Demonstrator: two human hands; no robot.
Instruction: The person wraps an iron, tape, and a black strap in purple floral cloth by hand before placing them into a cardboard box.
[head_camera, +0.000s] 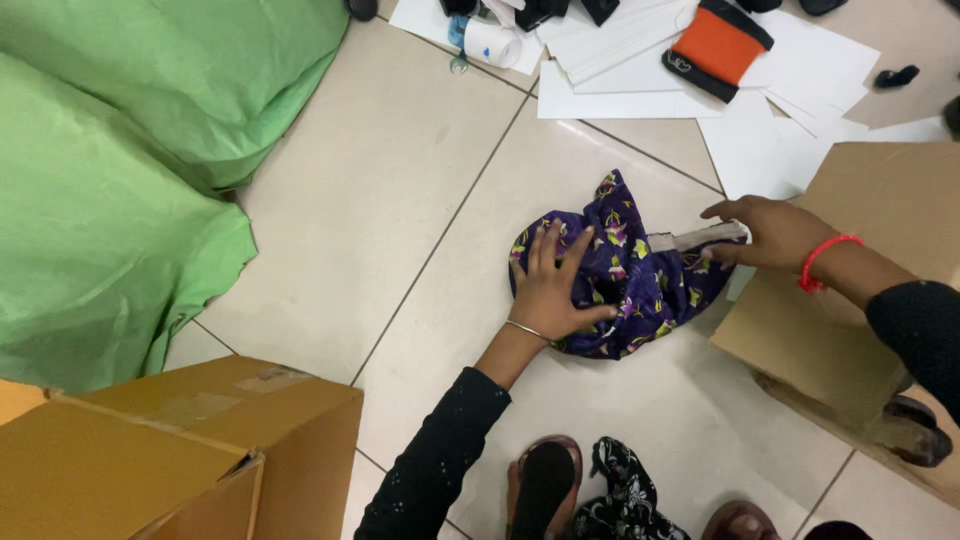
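Observation:
A crumpled purple cloth (640, 275) with a flower print lies on the tiled floor in front of me. My left hand (552, 288) presses flat on its left side, fingers spread, a thin bangle on the wrist. My right hand (770, 235) rests on the cloth's right edge, where a pale strip of fabric (700, 238) shows, and its fingers pinch that edge. A red thread band circles the right wrist. Both sleeves are black.
Green fabric (120, 170) is heaped at the left. A cardboard box (180, 450) stands at the lower left, a flat cardboard sheet (880, 210) at the right. White paper sheets (640, 70) and an orange-and-black object (718, 47) lie at the top. My sandalled feet (545, 485) are below.

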